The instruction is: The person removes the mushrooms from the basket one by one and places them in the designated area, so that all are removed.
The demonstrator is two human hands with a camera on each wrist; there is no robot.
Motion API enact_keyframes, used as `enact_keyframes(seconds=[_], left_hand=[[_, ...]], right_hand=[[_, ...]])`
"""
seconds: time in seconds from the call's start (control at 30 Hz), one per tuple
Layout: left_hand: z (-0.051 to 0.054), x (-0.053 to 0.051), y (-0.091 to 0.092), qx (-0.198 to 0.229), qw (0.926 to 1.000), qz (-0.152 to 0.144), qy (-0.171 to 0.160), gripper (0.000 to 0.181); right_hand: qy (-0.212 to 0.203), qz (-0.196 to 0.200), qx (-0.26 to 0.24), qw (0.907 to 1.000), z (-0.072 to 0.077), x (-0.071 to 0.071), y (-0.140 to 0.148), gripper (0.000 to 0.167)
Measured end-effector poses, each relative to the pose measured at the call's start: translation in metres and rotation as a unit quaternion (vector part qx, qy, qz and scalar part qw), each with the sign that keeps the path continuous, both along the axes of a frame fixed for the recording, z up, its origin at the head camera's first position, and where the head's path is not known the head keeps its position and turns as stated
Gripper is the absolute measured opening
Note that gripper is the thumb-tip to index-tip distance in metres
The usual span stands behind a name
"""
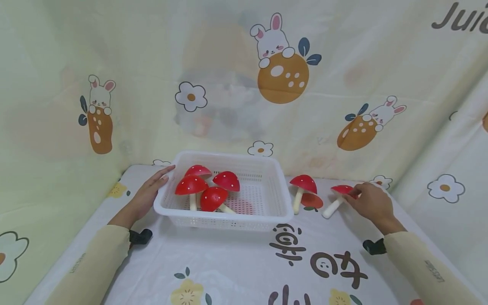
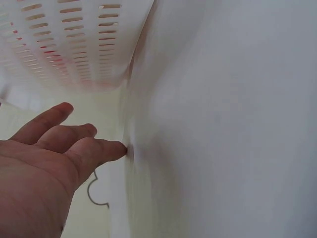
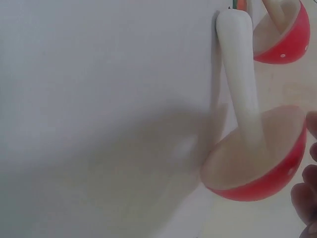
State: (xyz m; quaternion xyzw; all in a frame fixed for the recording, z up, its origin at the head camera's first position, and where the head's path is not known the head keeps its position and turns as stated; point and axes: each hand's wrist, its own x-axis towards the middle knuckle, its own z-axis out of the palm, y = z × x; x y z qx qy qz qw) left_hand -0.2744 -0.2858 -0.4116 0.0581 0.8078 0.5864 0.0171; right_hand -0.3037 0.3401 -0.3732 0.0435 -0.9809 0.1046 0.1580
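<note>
A white plastic basket (image 1: 263, 190) with slotted walls holds several toy mushrooms (image 1: 191, 185) with white-dotted red caps and pale stems. My left hand (image 1: 146, 195) is at the basket's left end, fingers extended toward its rim; in the left wrist view the fingers (image 2: 59, 123) look straight, below the slotted wall. On the right, my right hand (image 1: 371, 203) holds a toy mushroom (image 1: 333, 208) by its red cap, its stem slanting down to the left. In the right wrist view only fingertips (image 3: 303, 198) show beside that cap; part of their contact is out of frame.
Another toy mushroom (image 1: 303, 184) leans on the table between the basket and my right hand. A white printed cloth (image 1: 213, 254) covers the table. Behind it hangs a cream curtain (image 1: 228, 123) with rabbit and flower prints, close to the table's back edge.
</note>
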Motion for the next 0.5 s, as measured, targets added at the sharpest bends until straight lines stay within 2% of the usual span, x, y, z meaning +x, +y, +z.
enact_keyframes(seconds=[0.27,0.5], left_hand=[[-0.0010,-0.0016,-0.0008,0.000,1.0000,0.000,0.001,0.060],[-0.0035,-0.0021,-0.0017,0.004,1.0000,-0.001,0.003,0.061]], right_hand=[[-0.001,-0.010,-0.010,0.9999,0.0006,-0.0018,0.0082,0.036],[0.023,-0.014,-0.013,0.9995,0.0041,0.0016,0.0041,0.032]])
